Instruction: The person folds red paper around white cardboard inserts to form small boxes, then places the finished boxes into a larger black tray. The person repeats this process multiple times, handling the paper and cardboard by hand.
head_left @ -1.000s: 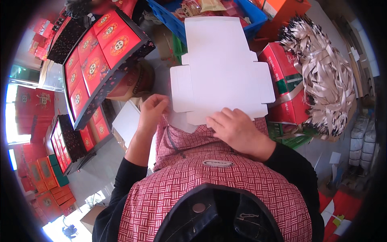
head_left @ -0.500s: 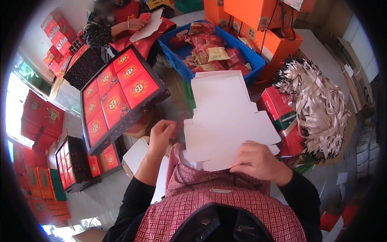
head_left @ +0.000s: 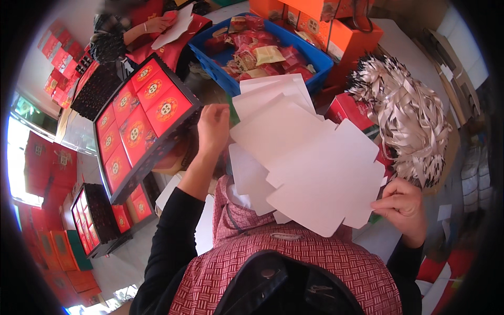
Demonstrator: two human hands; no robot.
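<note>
A white die-cut card blank (head_left: 325,163) with notched edges lies tilted over a stack of similar white blanks (head_left: 249,176) above my lap. My right hand (head_left: 401,207) pinches its right corner between thumb and fingers. Close to the blank's far left corner is my left hand (head_left: 212,128), its fingers curled together; whether anything is in them is hidden. Just left of that hand stands a tilted black tray (head_left: 152,157) filled with several red boxes (head_left: 139,134) bearing round gold emblems.
Beyond the blanks is a blue crate (head_left: 220,79) of wrapped packets. Orange gift boxes (head_left: 346,44) stand behind it. A heap of pale ribbons (head_left: 407,121) lies on the right, beside a red box (head_left: 349,110). At the far left, another person's hand (head_left: 157,24) holds white card.
The top white blank has turned and slid right off the stack, with my right hand at its corner. My left hand has moved farther from me, next to the tray.
</note>
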